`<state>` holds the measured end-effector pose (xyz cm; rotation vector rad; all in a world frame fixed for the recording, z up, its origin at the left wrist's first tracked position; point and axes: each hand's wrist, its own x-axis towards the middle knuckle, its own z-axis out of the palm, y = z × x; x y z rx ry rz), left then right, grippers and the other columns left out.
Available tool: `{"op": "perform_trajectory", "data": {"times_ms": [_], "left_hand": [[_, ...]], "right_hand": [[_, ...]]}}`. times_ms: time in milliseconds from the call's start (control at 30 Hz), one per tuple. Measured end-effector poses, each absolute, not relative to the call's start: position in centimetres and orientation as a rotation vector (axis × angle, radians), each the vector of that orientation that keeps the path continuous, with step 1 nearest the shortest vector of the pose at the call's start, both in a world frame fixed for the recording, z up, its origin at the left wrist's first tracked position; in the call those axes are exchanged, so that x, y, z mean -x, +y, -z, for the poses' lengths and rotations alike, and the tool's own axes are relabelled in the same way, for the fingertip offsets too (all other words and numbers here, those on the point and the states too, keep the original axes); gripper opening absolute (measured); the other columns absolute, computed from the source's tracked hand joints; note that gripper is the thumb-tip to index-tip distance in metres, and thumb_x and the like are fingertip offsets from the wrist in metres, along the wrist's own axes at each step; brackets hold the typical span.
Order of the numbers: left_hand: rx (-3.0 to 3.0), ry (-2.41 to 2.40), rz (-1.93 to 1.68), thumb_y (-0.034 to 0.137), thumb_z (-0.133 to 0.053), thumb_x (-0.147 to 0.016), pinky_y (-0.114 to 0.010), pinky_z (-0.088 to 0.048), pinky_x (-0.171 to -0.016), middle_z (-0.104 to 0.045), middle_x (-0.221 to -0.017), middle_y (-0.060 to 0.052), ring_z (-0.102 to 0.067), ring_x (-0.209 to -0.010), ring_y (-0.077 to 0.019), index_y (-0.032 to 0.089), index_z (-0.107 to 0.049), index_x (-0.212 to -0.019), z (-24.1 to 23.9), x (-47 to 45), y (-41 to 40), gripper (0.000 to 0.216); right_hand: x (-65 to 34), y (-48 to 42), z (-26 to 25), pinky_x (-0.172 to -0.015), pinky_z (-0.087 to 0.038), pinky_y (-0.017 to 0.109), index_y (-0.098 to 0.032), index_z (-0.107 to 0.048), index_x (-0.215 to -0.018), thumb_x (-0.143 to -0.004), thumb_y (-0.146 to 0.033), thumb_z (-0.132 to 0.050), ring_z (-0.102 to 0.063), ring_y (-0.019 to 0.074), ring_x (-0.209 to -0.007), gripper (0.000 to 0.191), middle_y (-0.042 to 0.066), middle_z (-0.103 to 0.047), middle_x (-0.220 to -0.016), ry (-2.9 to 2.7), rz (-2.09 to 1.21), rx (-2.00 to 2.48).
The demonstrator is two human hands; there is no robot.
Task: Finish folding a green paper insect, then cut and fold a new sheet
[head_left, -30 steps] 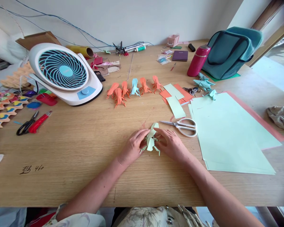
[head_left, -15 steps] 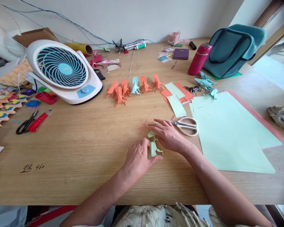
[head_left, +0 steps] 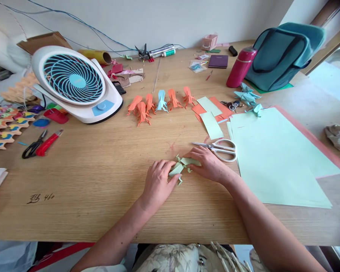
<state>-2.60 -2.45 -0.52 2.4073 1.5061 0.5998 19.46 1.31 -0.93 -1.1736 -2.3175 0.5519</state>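
A pale green folded-paper insect (head_left: 176, 170) lies low over the wooden table (head_left: 102, 196), its thin bent legs sticking out to the sides. My left hand (head_left: 158, 183) grips its left end between thumb and fingers. On the other side, my right hand (head_left: 207, 164) is closed on the broad, flat right end, with the fingertips partly hiding the paper. White-handled scissors (head_left: 226, 150) lie just beyond my right hand, blades spread a little and pointing left.
Several orange paper insects (head_left: 173, 99) and a light blue one (head_left: 161, 101) stand farther back. Cut paper strips (head_left: 212, 125) and large green sheets (head_left: 277, 162) lie to the right. A fan (head_left: 76, 81), black scissors (head_left: 34, 145), red cutter (head_left: 48, 143), pink bottle (head_left: 241, 67) and teal bag (head_left: 280, 56) surround them.
The paper insect has turned from upright in view to slanting left to right. My right hand has moved down onto its right end, uncovering the scissor blades. My left hand has shifted slightly left.
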Motion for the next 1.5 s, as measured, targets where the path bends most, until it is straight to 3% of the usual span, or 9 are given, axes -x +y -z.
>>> {"op": "perform_trajectory", "data": {"times_ms": [133, 233, 367, 633, 900, 1167, 1500], "left_hand": [[-2.401, 1.514, -0.594, 0.029, -0.077, -0.080, -0.040, -0.047, -0.080, -0.068, -0.098, -0.005, -0.059, -0.091, -0.0258, 0.021, -0.059, -0.104, 0.8, 2.1, -2.2, 0.031], [-2.408, 1.537, -0.595, 0.024, -0.073, -0.082, -0.041, -0.047, -0.080, -0.069, -0.098, -0.005, -0.059, -0.091, -0.0258, 0.022, -0.060, -0.102, 1.0, 2.1, -1.9, 0.024], [-2.393, 1.531, -0.621, 0.027, -0.075, -0.082, -0.042, -0.048, -0.085, -0.068, -0.107, -0.006, -0.058, -0.097, -0.0268, 0.021, -0.061, -0.108, 1.2, 2.2, -1.5, 0.030], [-2.441, 1.489, -0.654, 0.018, -0.067, -0.085, -0.044, -0.049, -0.090, -0.065, -0.110, -0.007, -0.056, -0.102, -0.0276, 0.021, -0.061, -0.112, 1.3, 1.1, -0.9, 0.028], [-2.442, 1.415, -0.701, 0.013, -0.059, -0.090, -0.041, -0.049, -0.092, -0.068, -0.113, -0.007, -0.056, -0.102, -0.0251, 0.020, -0.060, -0.121, 1.4, 1.2, -0.5, 0.032], [-2.294, 1.407, -0.711, 0.016, -0.072, -0.083, -0.040, -0.050, -0.089, -0.070, -0.109, -0.004, -0.059, -0.100, -0.0241, 0.022, -0.065, -0.113, 1.1, 1.9, 0.0, 0.031], [-2.276, 1.300, -0.790, 0.014, -0.074, -0.081, -0.036, -0.052, -0.086, -0.069, -0.106, -0.005, -0.065, -0.100, -0.0222, 0.020, -0.064, -0.112, 0.8, 2.3, 0.0, 0.034]], "right_hand": [[-19.6, 1.1, 0.8, -0.080, -0.048, 0.036, -0.021, -0.069, -0.108, -0.089, -0.020, -0.065, -0.063, 0.0229, -0.088, 0.020, 0.006, -0.067, -0.093, -2.300, -0.540, 1.219], [-20.2, 1.0, 0.6, -0.082, -0.050, 0.034, -0.022, -0.068, -0.113, -0.090, -0.022, -0.064, -0.066, 0.0233, -0.095, 0.023, 0.008, -0.068, -0.103, -2.243, -0.575, 1.283], [-21.3, 0.9, 0.4, -0.082, -0.052, 0.032, -0.023, -0.068, -0.115, -0.091, -0.023, -0.063, -0.067, 0.0223, -0.097, 0.025, 0.008, -0.066, -0.114, -2.159, -0.603, 1.328], [-22.5, 0.8, -1.3, -0.084, -0.051, 0.034, -0.027, -0.063, -0.130, -0.094, -0.028, -0.059, -0.065, 0.0215, -0.095, 0.035, 0.007, -0.066, -0.109, -2.097, -0.664, 1.316], [-21.4, 0.4, -1.2, -0.078, -0.051, 0.034, -0.026, -0.066, -0.123, -0.093, -0.024, -0.059, -0.063, 0.0217, -0.091, 0.030, 0.007, -0.064, -0.107, -2.175, -0.778, 1.195], [-21.5, 0.5, -1.4, -0.077, -0.052, 0.034, -0.028, -0.065, -0.125, -0.092, -0.021, -0.061, -0.064, 0.0214, -0.090, 0.034, 0.006, -0.064, -0.106, -2.179, -0.842, 1.139], [-20.7, 0.3, -0.8, -0.080, -0.053, 0.037, -0.027, -0.064, -0.124, -0.091, -0.018, -0.062, -0.064, 0.0219, -0.091, 0.035, 0.007, -0.065, -0.105, -2.187, -0.762, 1.143]]}}
